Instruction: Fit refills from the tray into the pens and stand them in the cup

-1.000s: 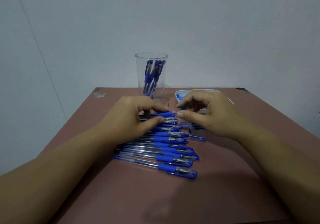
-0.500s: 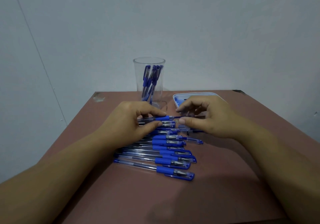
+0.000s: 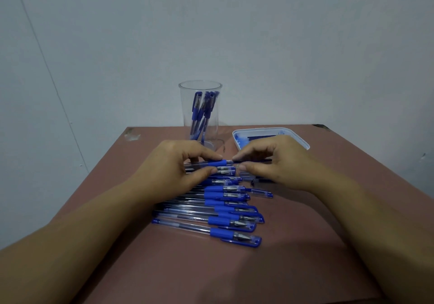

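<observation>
1 pen (image 3: 217, 163) pinched in left hand (image 3: 173, 164), 1 refill (image 3: 263, 160) in right hand (image 3: 279, 166); 1 cup (image 3: 184, 106)

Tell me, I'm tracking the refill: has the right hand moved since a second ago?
Yes: the right hand has shifted slightly rightward, away from the cup.

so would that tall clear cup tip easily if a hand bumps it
Probably somewhat: the clear cup is tall and narrow, with pens leaning inside. It looks like thin plastic, so likely light and apt to slide on the smooth table.
</observation>
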